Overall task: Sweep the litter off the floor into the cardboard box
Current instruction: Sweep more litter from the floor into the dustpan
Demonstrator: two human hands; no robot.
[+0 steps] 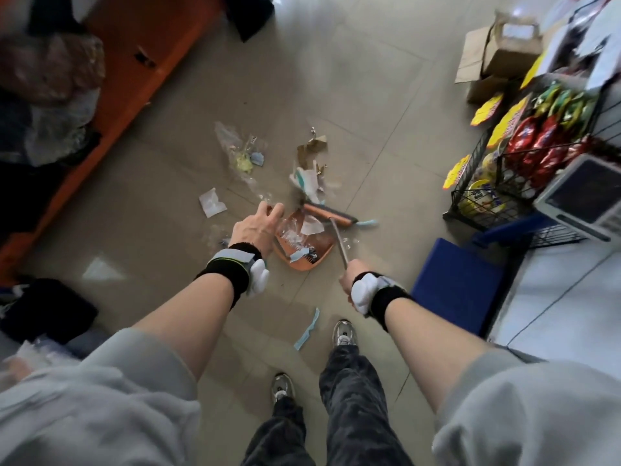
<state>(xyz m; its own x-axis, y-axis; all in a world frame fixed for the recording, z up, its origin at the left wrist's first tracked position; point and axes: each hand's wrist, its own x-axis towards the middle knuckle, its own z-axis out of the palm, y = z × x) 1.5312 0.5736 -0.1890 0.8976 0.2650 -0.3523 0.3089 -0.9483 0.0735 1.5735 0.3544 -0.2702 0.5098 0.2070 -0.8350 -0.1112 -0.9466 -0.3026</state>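
The right hand (349,275) is closed round the thin metal handle of a broom whose orange head (327,214) lies on the grey tiled floor (369,112), long axis running left to right across the far lip of an orange plastic dustpan (304,243). The left hand (257,227) hovers just left of the pan with fingers loosely spread; whether it grips the pan's handle is hidden behind the wrist. The pan already holds clear plastic film and scraps of white and blue paper. The remaining litter lies beyond the broom head, away from the person: a crumpled white-and-teal wrapper (307,183) touching the bristles, torn brown card (311,148) farther on, a clear bag with yellow bits (240,151) off to the left, and a white paper square (211,202) nearer the left hand. A blue paper strip (307,331) sits behind, beside the shoe. The brown cardboard box (497,58) stands well away at the upper right, on the right hand's side, so sweeping should probably pull toward the pan first.
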